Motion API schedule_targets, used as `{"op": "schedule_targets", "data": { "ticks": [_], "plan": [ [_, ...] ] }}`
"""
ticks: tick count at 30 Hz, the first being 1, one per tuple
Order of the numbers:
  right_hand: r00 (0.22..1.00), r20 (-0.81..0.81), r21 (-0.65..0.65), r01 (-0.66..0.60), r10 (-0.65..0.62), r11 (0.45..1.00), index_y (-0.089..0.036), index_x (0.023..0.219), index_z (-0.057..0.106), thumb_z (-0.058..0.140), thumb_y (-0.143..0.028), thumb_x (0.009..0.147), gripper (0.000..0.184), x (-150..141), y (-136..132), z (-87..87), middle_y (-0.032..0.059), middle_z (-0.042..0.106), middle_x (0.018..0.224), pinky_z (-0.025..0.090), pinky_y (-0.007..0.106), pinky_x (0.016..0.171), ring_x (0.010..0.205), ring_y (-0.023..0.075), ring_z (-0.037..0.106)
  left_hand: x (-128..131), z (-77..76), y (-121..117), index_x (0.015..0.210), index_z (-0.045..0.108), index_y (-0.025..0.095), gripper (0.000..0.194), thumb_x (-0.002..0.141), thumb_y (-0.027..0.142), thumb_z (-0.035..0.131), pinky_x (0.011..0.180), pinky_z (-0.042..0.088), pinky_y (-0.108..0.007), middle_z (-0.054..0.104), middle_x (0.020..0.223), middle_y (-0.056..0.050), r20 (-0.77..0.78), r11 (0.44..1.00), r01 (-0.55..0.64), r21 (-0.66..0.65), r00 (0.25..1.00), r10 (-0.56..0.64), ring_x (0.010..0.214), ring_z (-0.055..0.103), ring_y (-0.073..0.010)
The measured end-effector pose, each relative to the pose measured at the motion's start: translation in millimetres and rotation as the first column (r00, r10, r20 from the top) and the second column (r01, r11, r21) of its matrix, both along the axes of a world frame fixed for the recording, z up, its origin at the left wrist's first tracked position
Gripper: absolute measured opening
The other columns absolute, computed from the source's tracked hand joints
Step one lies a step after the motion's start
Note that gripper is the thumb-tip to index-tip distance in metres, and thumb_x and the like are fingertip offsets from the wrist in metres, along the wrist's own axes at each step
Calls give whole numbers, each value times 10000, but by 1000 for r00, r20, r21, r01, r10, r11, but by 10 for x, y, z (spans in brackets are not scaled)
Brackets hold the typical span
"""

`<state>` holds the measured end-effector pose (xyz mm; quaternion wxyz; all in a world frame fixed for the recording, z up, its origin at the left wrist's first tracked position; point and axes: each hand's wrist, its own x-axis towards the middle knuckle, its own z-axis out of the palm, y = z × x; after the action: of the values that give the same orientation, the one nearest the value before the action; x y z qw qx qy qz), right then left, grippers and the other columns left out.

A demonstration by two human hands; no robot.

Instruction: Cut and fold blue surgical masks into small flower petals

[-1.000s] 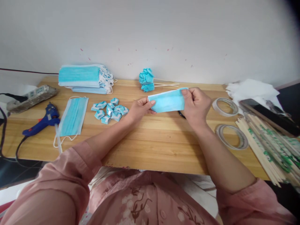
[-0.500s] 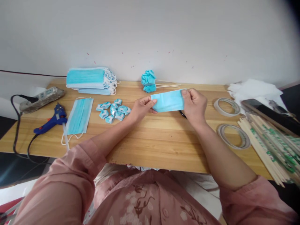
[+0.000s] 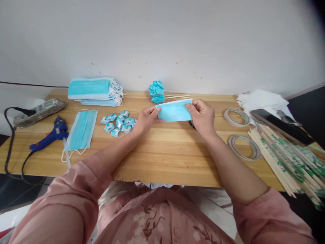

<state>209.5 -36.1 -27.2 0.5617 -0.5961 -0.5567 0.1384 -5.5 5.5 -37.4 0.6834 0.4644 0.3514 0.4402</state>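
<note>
A light blue rectangle of mask fabric [image 3: 174,111] is stretched between my two hands above the middle of the table. My left hand [image 3: 147,119] pinches its left end, thumb in front. The right end is gripped by my right hand [image 3: 202,117], whose thumb lies on the upper corner. A black rounded thing [image 3: 192,125], perhaps a scissor handle, shows partly behind my right hand. Left of my left hand lie several small folded blue-and-white pieces [image 3: 117,124]. Beyond the fabric rest blue fabric flowers [image 3: 156,88] on thin sticks.
On the left are a mask stack [image 3: 88,88], a single mask [image 3: 82,130], a blue glue gun [image 3: 56,132] and a power strip [image 3: 40,112]. To the right lie two tape rolls [image 3: 237,117], packaged chopsticks [image 3: 286,159], a phone [image 3: 280,125] and white sheets [image 3: 262,101].
The view has shifted slightly. My right thumb has slid inward along the fabric's top edge, and the fabric's tilt has levelled out a little. Both hands still hold it.
</note>
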Motion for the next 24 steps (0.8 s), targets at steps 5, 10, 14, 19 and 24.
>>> {"op": "schedule_targets", "data": {
  "ticks": [5,10,14,19,24],
  "plan": [
    [997,70,0,26,-26,1000,-224,642,491,617,-452,862,341,-12,-6,2,-59,371,573,281,275,560,567,115,324,8,-3,-1,744,635,126,419,788,473,864,677,626,-225,542,658,52,-4,999,-34,0,999,34,622,562,-57],
    [991,128,-17,43,-40,999,-231,628,434,600,-433,884,366,-1,-8,-2,-60,335,559,265,279,559,561,120,320,4,9,-2,700,620,128,415,770,447,876,673,641,-250,534,642,56,-5,999,-38,8,999,38,608,555,-60],
    [985,169,-24,48,-44,999,-235,611,372,594,-408,908,409,-7,-17,11,-61,312,552,262,285,556,544,120,314,4,1,14,722,647,129,407,736,452,894,647,633,-244,572,655,50,-16,998,-57,16,998,57,614,583,-69],
    [984,172,-22,56,-51,998,-238,607,355,573,-433,904,417,-33,-24,23,-57,309,546,248,288,546,541,123,314,11,-10,24,674,611,135,456,675,463,928,619,609,-226,603,668,39,-32,996,-87,5,996,88,631,605,-76],
    [990,126,-5,60,-59,998,-232,634,457,560,-466,887,360,-39,-10,-3,-52,343,556,256,284,544,552,126,328,14,-4,15,709,625,129,450,705,473,915,630,616,-231,609,673,38,-11,998,-67,-2,998,67,629,609,-75]
  ]
}}
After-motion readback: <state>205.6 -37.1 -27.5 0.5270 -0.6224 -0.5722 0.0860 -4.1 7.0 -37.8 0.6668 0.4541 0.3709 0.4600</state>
